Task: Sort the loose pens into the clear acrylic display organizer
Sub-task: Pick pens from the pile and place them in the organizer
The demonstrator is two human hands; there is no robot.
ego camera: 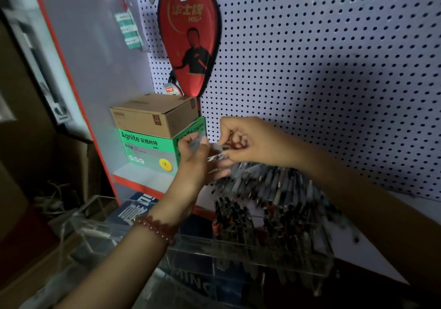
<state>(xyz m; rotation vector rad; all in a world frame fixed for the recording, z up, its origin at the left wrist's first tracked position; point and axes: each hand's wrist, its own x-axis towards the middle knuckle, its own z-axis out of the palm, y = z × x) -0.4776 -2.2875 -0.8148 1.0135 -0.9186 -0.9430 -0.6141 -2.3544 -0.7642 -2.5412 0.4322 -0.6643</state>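
Acrylic organizer (274, 258) low; left hand (194, 163) and right hand (245, 141) together, both gripping blurred pens (218, 157) above pen pile (274, 184).

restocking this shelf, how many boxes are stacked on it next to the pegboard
2. A brown cardboard box sits on top of a green box, which stands on the white shelf. Others could be hidden behind them.

Dim, soft picture; pegboard (310, 46) brightest at 1 o'clock, shadowed at 3; pens (269, 184) blurred at 5, corners dark.
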